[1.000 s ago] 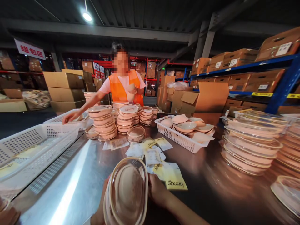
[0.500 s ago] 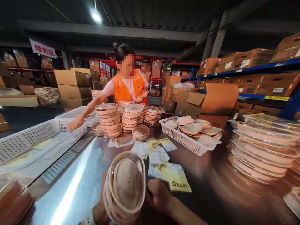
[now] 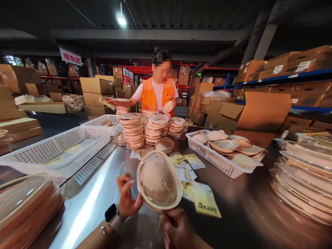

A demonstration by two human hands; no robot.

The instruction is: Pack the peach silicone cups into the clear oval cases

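Observation:
An oval clear plastic case (image 3: 159,181) with a beige bra cup inside is tilted up in front of me. My right hand (image 3: 177,224) grips its lower edge, fingers closed. To the left of the case is my left hand (image 3: 127,195), a dark watch on its wrist. Its fingers are partly curled but apart, and nothing is in them. Yellow and white printed cards (image 3: 206,202) lie on the metal table (image 3: 103,211) just right of the case. Behind the case sits another round clear case (image 3: 164,145).
Stacked cases (image 3: 131,131) stand mid-table; more stacks rise at right (image 3: 306,183) and near left (image 3: 26,204). A white basket (image 3: 207,157) holds loose cups; another basket (image 3: 85,152) contains cards. Across the table a co-worker in an orange vest (image 3: 149,95) holds a cup.
The case has moved up and right in view, held in my right hand. My left hand has come out from behind it. The co-worker's arm has lifted from the basket.

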